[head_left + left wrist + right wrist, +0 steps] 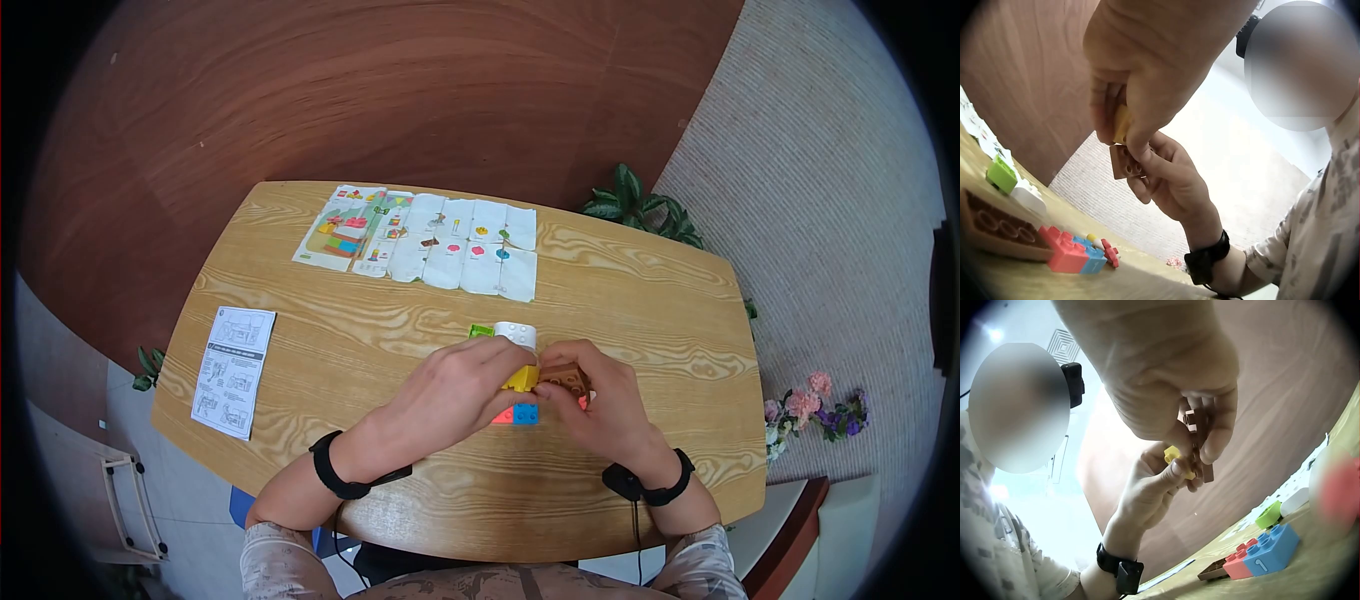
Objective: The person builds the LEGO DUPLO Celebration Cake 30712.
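Observation:
A yellow brick is pinched in the left hand, its studs facing the other hand. The right hand grips a brown brick by its sides. In the left wrist view the yellow brick is at the top edge of the brown brick; in the right wrist view the yellow brick stands beside the brown one. Whether they are joined, I cannot tell. Both are held above the table.
Below the hands lie a blue brick, a red brick, another brown piece, a green brick and a white piece. A picture sheet lies at the back, a printed leaflet at the left.

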Available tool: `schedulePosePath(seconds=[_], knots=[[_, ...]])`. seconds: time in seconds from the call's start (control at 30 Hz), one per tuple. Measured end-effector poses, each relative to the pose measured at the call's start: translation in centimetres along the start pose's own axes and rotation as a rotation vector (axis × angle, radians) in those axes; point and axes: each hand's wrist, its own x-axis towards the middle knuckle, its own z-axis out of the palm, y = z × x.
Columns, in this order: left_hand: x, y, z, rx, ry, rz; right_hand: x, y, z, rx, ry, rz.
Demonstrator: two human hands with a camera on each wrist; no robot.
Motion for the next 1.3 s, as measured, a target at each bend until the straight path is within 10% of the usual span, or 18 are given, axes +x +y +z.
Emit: schedulePosePath(seconds=[1.3], knots=[[-0.24, 0.22, 0.02, 0.039, -0.091, -0.077, -0.22, -0.08, -0.15, -0.046, -0.092, 0.005]])
